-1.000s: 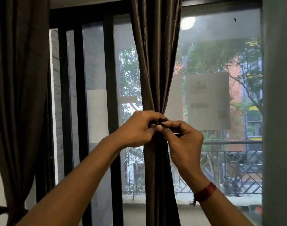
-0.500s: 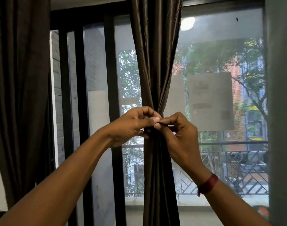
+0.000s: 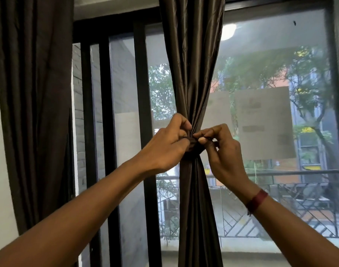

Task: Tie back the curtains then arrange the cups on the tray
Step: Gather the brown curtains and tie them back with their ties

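Dark brown satin curtain (image 3: 191, 74) hangs at centre of black-framed glass window (image 3: 141, 74), folds gathered into narrow waist at mid-height. Dark fabric tie band (image 3: 192, 149) wraps that waist. Left hand (image 3: 164, 149) at band's left side, fingers curled, gripping band. Right hand (image 3: 222, 157) at band's right side, thumb and forefinger pinching band end. Red wristband (image 3: 257, 201) on right wrist. Second dark brown curtain (image 3: 33, 93) hangs at far left. Pale paper sheet (image 3: 265, 122) stuck on glass behind right hand.
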